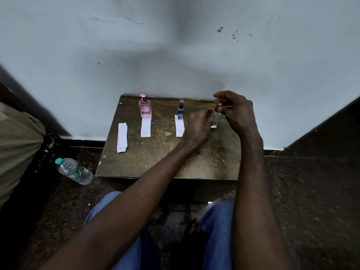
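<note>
We read this as scent sampling, one paper strip per bottle, and we judge it roughly two thirds done.

The scuffed brown wooden worktop (155, 162) carries everything, set against a pale wall. Off its 8 o'clock corner a clear plastic water bottle with a teal cap (75, 171) lies on the floor, apart from the work.

Our left hand (196, 127) reaches to about 1 o'clock, its fingers curled round the task's bottle. Our right hand (236, 114) is raised just beside it, fingers closed in a pinch.

At 9 o'clock lies a stack of white paper strips (122, 137), unused, so supply is not a worry.

At 11 o'clock stands a pink square glass perfume bottle with a rose cap (145, 106), capped, with a white paper strip (145, 127) touching its front. That one looks finished.

At 12 o'clock a second white paper strip (179, 126) lies in front of a slim blue spray bottle with a black nozzle (181, 111), also upright and seemingly finished.

At 1 o'clock the small clear glass bottle (215, 120) stands upright on the worktop, held by our left hand, with no strip before it.

Smallest, the tiny rose-coloured cap (219, 104) is pinched in our right hand directly above that bottle; whether it is coming off or going on we cannot tell.

What seems left is to spray a strip, lay it down and recap.
</note>
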